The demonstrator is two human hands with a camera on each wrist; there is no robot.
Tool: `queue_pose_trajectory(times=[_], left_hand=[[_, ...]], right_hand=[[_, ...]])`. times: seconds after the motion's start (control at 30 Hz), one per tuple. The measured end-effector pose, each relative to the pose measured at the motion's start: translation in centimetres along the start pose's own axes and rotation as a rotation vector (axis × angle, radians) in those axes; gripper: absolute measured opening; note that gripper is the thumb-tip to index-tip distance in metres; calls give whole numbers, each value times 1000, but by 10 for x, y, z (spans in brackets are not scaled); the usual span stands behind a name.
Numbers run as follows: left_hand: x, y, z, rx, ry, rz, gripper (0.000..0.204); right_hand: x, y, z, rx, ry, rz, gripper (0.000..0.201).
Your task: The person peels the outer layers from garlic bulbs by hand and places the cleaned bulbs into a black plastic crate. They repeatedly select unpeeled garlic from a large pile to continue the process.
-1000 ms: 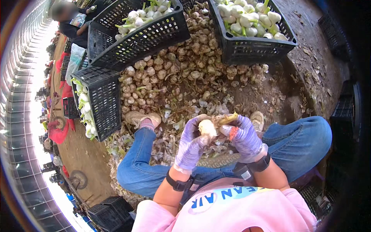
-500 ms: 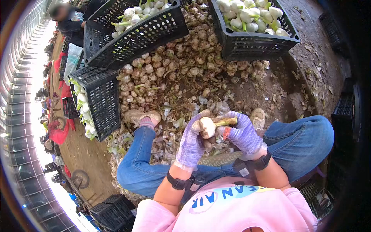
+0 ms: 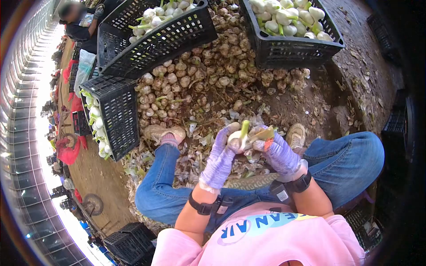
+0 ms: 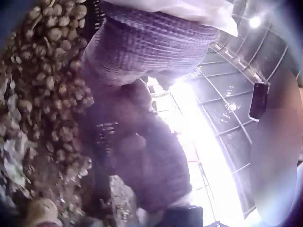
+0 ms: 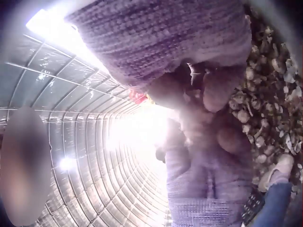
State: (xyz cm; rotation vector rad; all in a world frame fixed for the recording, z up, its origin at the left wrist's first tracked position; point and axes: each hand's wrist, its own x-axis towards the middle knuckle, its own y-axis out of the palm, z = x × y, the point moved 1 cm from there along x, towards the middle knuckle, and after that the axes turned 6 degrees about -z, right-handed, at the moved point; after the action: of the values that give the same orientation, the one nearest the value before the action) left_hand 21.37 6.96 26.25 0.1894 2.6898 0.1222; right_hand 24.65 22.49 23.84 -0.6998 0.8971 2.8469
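I see the left hand (image 3: 219,156) gripping a bulb (image 3: 241,138) in its fingers; the right hand (image 3: 282,153) pinches skin (image 3: 266,133) beside it.

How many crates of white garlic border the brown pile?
3 in the head view: upper-middle crate, upper-right crate, left crate. Others may be hidden.

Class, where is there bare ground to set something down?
Barest is brown ground between the wheel and the crate beside the left shoe. Soil in front of the right-hand crate is open but littered. Bulbs crowd between the crates, peelings between the shoes.
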Motion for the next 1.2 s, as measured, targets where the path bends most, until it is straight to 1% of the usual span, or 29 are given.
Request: queue_pose_trajectory(times=[0.03, 0.07, 0.1, 0.13, 0.2, 0.23, 0.27, 0.3, 0.33, 0.37, 0.4, 0.47, 0.5, 0.53, 0.6, 0.63, 0.67, 0.73, 0.77, 0.8, 0.83, 0.87, 0.9, 0.97, 1.0, 1.03, 1.1, 1.17, 1.2], left_hand=[[-4, -1, -7, -214, -117, 9, 66], [-3, -5, -7, -214, -116, 8, 66], [-2, -7, -9, -330, -149, 100, 67], [-2, -8, -12, -445, -181, 194, 69], [-6, -5, -21, -391, -207, 190, 71], [-8, -2, -23, -346, -180, 155, 74], [-8, -1, -24, -302, -155, 121, 77], [-7, -2, -23, -302, -155, 121, 77], [-5, -4, -22, -232, -60, 136, 77], [-4, -5, -22, -164, 35, 149, 77], [-5, -4, -21, -165, 35, 149, 77], [-8, -4, -22, 90, 176, 54, 77], [-7, -8, -18, 159, 210, 55, 73], [-7, -11, -15, 159, 209, 55, 73], [-8, -12, -21, 607, 462, 62, 68], [-8, -9, -31, 704, 566, 91, 69], [-10, -7, -35, 703, 565, 93, 69], [-12, -4, -39, 781, 619, 145, 71], [-13, -4, -38, 813, 617, 135, 72], [-12, -5, -37, 814, 617, 134, 72], [-12, -7, -35, 757, 557, 145, 72], [-11, -9, -33, 701, 498, 155, 71], [-11, -10, -32, 702, 497, 155, 71], [-11, -12, -30, 636, 399, 180, 70], [-11, -12, -29, 637, 400, 180, 70], [-10, -13, -28, 655, 424, 167, 70], [-10, -13, -28, 671, 447, 154, 70], [-10, -10, -31, 732, 592, 181, 71], [-13, -9, -30, 733, 592, 181, 71]], right_hand=[[3, -1, 2, -1, 0, 0, 17], [8, -2, 8, 275, -41, 177, 19], [10, -1, 12, 551, -82, 354, 22], [9, -1, 13, 552, -83, 356, 22], [7, -3, 12, 690, 28, -53, 21], [12, -5, 11, 522, -68, -222, 24], [13, -6, 9, 522, -67, -220, 24], [14, -8, 8, 382, -84, -272, 29], [14, -10, 8, 241, -100, -324, 33], [12, -8, 8, 239, -100, -325, 33], [7, -2, 10, 114, -133, -253, 33], [-1, 10, 10, -135, -195, -98, 37], [-2, 11, 6, -49, -157, -78, 36], [-4, 13, 6, -49, -156, -78, 36], [-7, 16, 8, 4, -151, -50, 37], [-6, 14, 7, -11, -133, -52, 38], [-6, 13, 7, -11, -132, -54, 38], [-5, 12, 6, -7, -87, -41, 37], [-5, 10, 7, -7, -87, -41, 37], [-6, 8, 9, -10, -44, -27, 36], [-7, 8, 11, -12, 1, -14, 34], [-6, 8, 14, -11, 2, -13, 34], [-6, 8, 17, -28, 30, -3, 34], [-7, 9, 23, -44, 56, 8, 33], [-8, 11, 25, 0, 88, 16, 34], [-9, 12, 26, 45, 120, 23, 35], [-9, 14, 23, 16, 95, 17, 35], [-9, 13, 20, -13, 70, 11, 35], [-7, 11, 17, 9, 99, 7, 35]])
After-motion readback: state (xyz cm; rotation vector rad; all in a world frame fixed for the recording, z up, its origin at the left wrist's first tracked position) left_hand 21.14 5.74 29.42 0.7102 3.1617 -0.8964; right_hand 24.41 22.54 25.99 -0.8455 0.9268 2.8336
